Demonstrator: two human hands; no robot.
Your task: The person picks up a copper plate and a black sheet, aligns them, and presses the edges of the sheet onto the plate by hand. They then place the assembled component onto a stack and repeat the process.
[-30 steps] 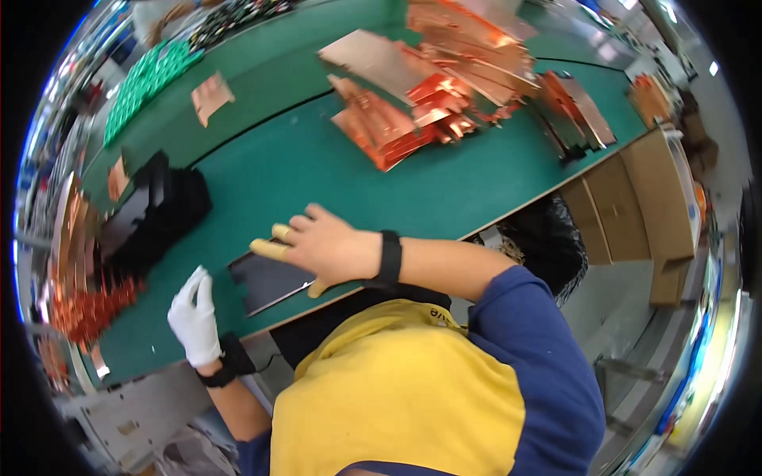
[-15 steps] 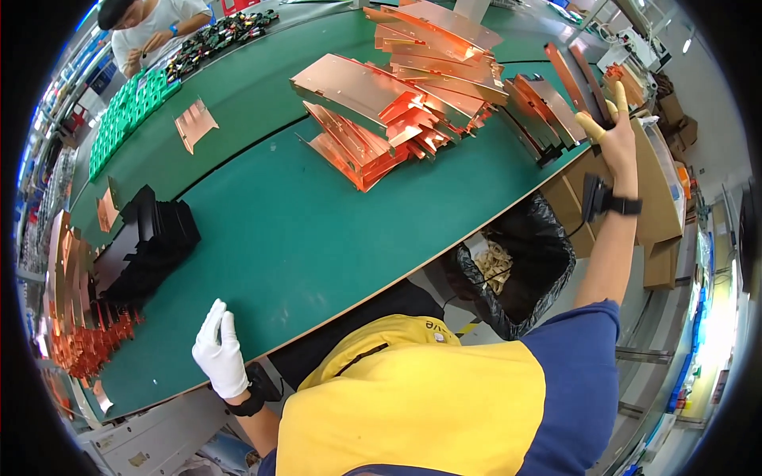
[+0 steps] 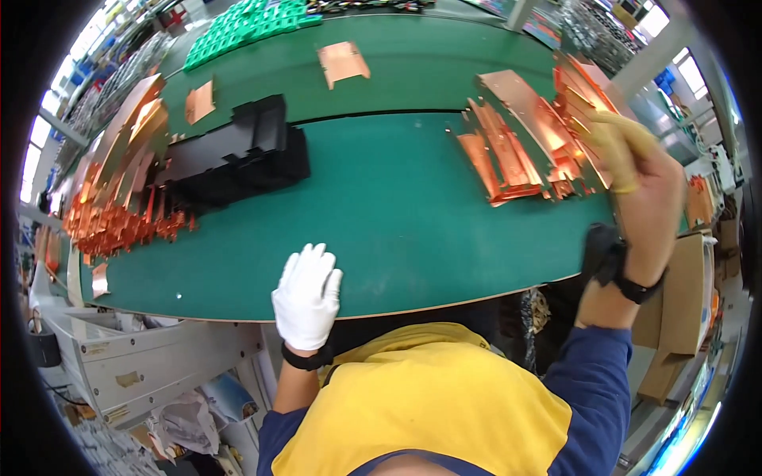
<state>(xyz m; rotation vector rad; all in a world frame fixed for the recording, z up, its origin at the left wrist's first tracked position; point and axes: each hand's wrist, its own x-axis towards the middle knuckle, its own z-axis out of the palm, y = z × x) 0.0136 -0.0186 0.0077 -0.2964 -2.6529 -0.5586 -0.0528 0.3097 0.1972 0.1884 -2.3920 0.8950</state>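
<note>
In the head view, the left hand, in a white fabric glove, is released, fingers extended, over the near edge of the green flat-topped table. Beyond it and to its left sits a black stack of folded, flat-topped parts; farther left stands a dense bundle of upright copper-coloured metal sheets. Well beyond this hand lies a single copper-coloured notched plate, with a bright green gridded tray farther off to the left.

The right hand, wearing yellow finger covers, is blurred, its fingers over the right side of a heap of copper-coloured bent metal sheets. Whether it grasps one, I cannot tell. The heap spreads leftward from this hand.
</note>
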